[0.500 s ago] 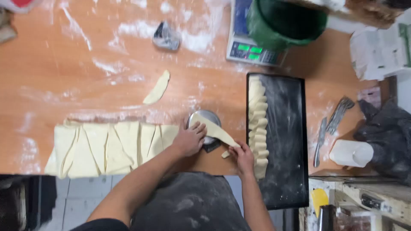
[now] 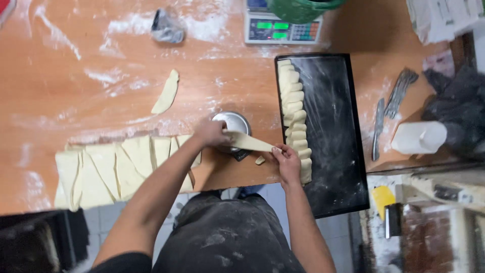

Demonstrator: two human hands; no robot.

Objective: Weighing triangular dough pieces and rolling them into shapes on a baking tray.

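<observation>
A dough triangle is gripped, stretched between left hand and right hand; rolled pieces fill the tray at three o'clock, cut triangles remain at nine.

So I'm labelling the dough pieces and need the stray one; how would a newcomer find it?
Start at the wooden table, then find the sheet of cut dough triangles near its front edge. Beyond that sheet, on bare floured wood, lies the lone dough strip. Unlike the rolled pieces on the black tray, it is flat, narrow, curved and touches nothing else.
</observation>
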